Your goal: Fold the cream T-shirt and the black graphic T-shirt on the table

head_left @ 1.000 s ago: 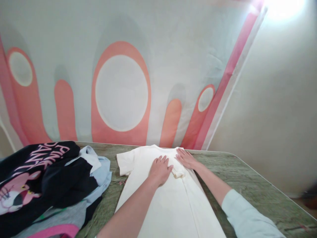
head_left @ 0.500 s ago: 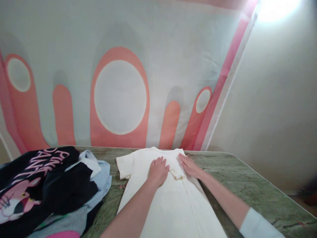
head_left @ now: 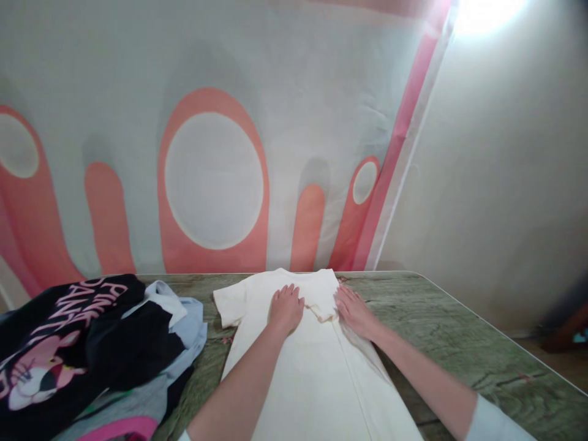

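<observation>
From where I stand, the white shirt (head_left: pixel 303 383) lies on the bench (head_left: pixel 441 312), under both hands. The left hand (head_left: pixel 285 310) rests flat, its grip not closed on cloth; the right hand (head_left: pixel 356 312) lies extended along the folded edge, pinching nothing that I can see. If the palms drag unevenly, the turned-in sleeve (head_left: pixel 323 311) could slip or wrinkle. On the black shirt (head_left: pixel 133 346) I read "PINK" and "PANT"; on the white one, no writing is visible.
</observation>
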Available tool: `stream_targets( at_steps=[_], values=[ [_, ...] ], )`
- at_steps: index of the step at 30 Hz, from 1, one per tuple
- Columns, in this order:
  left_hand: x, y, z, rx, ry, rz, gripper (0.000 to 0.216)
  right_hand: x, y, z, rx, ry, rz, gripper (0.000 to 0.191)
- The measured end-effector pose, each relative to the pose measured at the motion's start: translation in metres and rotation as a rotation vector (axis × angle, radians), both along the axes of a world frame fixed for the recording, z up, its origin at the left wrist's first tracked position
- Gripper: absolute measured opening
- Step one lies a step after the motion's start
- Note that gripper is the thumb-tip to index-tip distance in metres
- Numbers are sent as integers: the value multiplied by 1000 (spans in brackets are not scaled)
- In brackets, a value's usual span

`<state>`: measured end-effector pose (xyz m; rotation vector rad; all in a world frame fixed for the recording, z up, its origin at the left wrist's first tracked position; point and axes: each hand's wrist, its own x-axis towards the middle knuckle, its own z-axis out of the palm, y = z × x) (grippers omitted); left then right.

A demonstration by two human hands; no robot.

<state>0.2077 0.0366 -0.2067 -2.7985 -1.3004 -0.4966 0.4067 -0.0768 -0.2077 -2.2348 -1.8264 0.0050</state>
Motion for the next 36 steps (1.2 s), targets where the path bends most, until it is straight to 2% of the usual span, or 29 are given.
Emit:
stream_targets(
  at_steps=[2,4,9,13,15,18,20,28,31,33,36],
  values=[
    [0,-1,0,1,-4,-3,42,-11,-19,-3,-27,16,116,57],
    [1,-1,0,2,-6,-4,42,-14,-36,-2,-66,16,155,60],
    [1,-1,1,8,-11,-11,42,7,-56,3,-120,-4,29,62],
    [3,2,-1,11,-14,-18,42,6,-66,8,-23,-39,-71,60],
    [3,3,-3,14,-22,-22,43,-11,-73,10,9,-38,3,60],
    [4,3,-2,-4,-13,-15,44,-42,-84,12,-30,3,174,60],
    [4,2,0,-19,-2,-7,43,-56,-93,14,-56,31,234,63],
    [2,2,1,-53,0,-2,43,-64,-152,25,-114,81,317,63],
    [4,-5,12,-23,-24,-3,41,-68,-175,29,-129,102,333,65],
    [9,-18,25,29,-45,-67,40,-71,-184,30,-142,116,336,66],
    [21,-53,40,40,-17,-323,40,-72,-187,30,-150,125,330,65]
  ],
)
